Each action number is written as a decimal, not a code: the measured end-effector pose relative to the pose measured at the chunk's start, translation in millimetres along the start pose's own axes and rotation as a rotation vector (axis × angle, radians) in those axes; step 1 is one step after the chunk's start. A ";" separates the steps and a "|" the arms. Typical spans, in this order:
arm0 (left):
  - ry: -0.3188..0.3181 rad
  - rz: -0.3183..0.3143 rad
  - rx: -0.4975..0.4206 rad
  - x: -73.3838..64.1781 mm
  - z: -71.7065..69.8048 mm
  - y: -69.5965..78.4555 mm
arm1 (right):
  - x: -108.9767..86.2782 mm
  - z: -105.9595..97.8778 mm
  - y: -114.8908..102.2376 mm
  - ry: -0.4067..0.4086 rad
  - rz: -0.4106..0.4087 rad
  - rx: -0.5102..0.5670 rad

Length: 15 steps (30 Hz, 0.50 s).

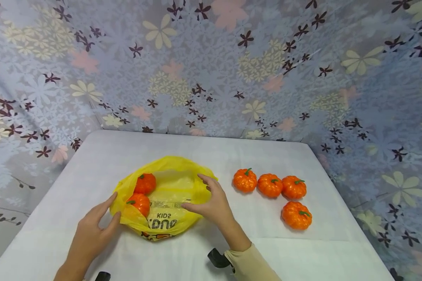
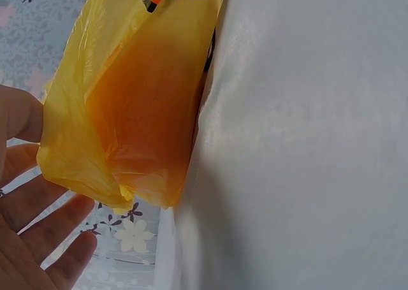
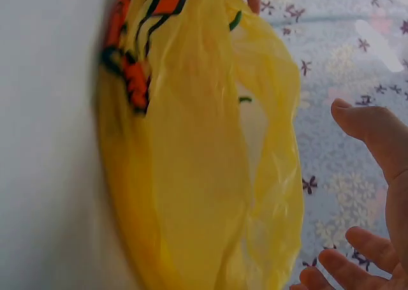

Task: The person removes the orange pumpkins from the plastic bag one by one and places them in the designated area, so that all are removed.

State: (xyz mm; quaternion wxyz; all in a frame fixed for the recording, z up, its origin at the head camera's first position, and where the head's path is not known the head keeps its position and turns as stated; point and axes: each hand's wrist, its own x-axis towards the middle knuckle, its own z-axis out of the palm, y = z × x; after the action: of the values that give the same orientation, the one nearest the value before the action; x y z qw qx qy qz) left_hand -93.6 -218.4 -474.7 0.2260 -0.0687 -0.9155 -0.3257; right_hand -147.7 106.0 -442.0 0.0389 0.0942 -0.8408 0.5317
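Bag between hands, right contact unclear

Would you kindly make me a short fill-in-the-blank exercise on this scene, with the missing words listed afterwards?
1. The printed plastic bag on the white table is mainly ____ in colour.
2. In the head view, ____ pumpkins show inside the bag.
3. Outside it, the loose pumpkins number ____.
4. The hand nearer the loose pumpkins is the person's ____ one.

Missing words: yellow; two; four; right.
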 end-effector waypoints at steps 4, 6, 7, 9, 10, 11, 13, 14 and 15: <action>0.001 -0.013 0.011 -4.0 -3.6 0.4 | 2.6 15.2 -6.4 -0.060 0.018 0.019; -0.004 -0.020 0.007 -4.1 -4.3 1.1 | 4.3 21.2 -8.8 -0.079 0.020 0.019; -0.006 -0.022 0.006 -3.9 -4.3 1.5 | 5.4 24.0 -9.1 -0.088 0.018 0.016; -0.009 -0.021 0.003 -3.0 -4.0 2.1 | 7.8 29.2 -9.7 -0.105 0.022 0.001; -0.010 -0.021 0.002 -2.4 -3.7 2.4 | 8.9 31.7 -10.3 -0.115 0.022 -0.007; -0.011 -0.022 0.002 -1.9 -3.4 2.9 | 9.9 34.1 -10.8 -0.125 0.022 -0.011; -0.012 -0.019 -0.002 -0.7 -2.7 3.4 | 11.9 38.5 -12.0 -0.144 0.021 -0.027; -0.011 -0.017 -0.004 0.0 -2.4 3.6 | 13.2 40.8 -12.4 -0.154 0.018 -0.037; -0.011 -0.016 -0.005 0.7 -2.1 3.7 | 14.4 42.6 -13.0 -0.165 0.015 -0.041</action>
State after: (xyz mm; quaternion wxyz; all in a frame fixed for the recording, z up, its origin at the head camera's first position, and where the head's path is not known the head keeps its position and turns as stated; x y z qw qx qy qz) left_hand -92.4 -216.8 -470.8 0.2180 -0.0637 -0.9165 -0.3295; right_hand -157.8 60.4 -446.5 -0.0326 0.1304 -0.8526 0.5049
